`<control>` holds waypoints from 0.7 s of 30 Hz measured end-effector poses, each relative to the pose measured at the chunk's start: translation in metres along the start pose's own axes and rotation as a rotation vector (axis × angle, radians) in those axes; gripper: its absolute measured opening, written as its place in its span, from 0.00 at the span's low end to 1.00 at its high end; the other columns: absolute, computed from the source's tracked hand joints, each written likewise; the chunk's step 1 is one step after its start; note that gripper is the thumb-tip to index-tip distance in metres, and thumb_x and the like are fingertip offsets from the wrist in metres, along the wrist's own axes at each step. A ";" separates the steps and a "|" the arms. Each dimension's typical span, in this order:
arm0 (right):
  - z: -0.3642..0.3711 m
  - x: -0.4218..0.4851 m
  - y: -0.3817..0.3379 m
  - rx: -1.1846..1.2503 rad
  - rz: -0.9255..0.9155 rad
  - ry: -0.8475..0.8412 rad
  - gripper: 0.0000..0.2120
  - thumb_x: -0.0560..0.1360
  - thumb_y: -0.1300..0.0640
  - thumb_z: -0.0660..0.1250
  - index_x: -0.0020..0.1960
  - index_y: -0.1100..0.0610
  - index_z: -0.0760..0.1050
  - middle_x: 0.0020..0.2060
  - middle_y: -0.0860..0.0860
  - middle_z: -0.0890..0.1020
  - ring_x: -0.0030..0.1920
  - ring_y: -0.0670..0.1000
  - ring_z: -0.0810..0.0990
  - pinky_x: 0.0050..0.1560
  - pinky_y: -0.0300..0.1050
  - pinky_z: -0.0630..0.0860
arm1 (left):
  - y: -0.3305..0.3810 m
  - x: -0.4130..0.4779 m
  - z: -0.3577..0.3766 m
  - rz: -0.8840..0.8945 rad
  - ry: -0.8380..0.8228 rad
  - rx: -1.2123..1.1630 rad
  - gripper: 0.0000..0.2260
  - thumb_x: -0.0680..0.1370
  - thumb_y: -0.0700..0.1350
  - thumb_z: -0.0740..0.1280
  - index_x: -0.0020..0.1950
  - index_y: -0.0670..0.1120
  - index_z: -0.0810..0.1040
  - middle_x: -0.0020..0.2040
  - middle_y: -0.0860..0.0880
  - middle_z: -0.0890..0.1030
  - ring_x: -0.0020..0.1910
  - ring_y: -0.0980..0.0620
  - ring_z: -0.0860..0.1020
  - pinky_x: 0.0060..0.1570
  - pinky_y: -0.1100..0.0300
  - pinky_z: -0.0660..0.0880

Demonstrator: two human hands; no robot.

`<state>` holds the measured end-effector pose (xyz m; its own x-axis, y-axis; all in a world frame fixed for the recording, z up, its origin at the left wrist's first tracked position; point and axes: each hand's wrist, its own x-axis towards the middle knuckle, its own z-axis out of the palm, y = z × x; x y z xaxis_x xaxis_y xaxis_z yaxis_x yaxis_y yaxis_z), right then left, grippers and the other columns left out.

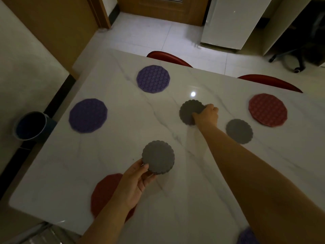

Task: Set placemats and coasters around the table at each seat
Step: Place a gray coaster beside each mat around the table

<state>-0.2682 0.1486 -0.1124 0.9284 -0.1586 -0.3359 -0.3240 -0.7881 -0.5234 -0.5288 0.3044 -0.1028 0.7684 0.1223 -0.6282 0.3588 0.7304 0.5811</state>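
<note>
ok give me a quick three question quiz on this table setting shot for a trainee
1. True or false: the right hand is on a grey coaster near the middle of the table.
2. How many purple placemats lie fully in view on the far left part of the table?
3. What does the left hand hold? A) a red placemat B) a small stack of grey coasters C) nothing

Key:
1. True.
2. Two: one farther away, one nearer the left edge.
3. B; the near red placemat lies on the table beneath that arm.
</note>
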 end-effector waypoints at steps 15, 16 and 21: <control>-0.065 -0.187 0.066 0.736 0.006 -0.185 0.05 0.74 0.57 0.69 0.43 0.48 0.78 0.33 0.45 0.83 0.29 0.38 0.79 0.27 0.29 0.71 | -0.010 -0.017 0.040 -0.040 -0.213 0.089 0.19 0.74 0.41 0.67 0.65 0.44 0.76 0.61 0.41 0.81 0.58 0.41 0.80 0.49 0.57 0.80; -0.066 -0.191 0.073 0.736 0.016 -0.155 0.05 0.73 0.58 0.69 0.42 0.48 0.78 0.34 0.45 0.83 0.31 0.39 0.80 0.29 0.30 0.72 | -0.013 -0.019 0.044 -0.050 -0.244 0.104 0.19 0.75 0.42 0.68 0.66 0.44 0.76 0.62 0.42 0.80 0.60 0.41 0.79 0.50 0.56 0.79; -0.074 -0.211 0.107 0.610 -0.020 0.011 0.06 0.74 0.55 0.68 0.50 0.48 0.78 0.41 0.40 0.81 0.39 0.41 0.80 0.37 0.34 0.76 | -0.033 -0.030 0.065 -0.126 -0.353 0.152 0.19 0.75 0.42 0.68 0.67 0.44 0.75 0.62 0.41 0.80 0.61 0.41 0.79 0.52 0.57 0.79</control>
<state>-0.4850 0.0536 -0.0399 0.9360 -0.1559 -0.3155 -0.3495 -0.3088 -0.8846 -0.5292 0.2334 -0.0696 0.8386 -0.2195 -0.4987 0.5159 0.6140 0.5973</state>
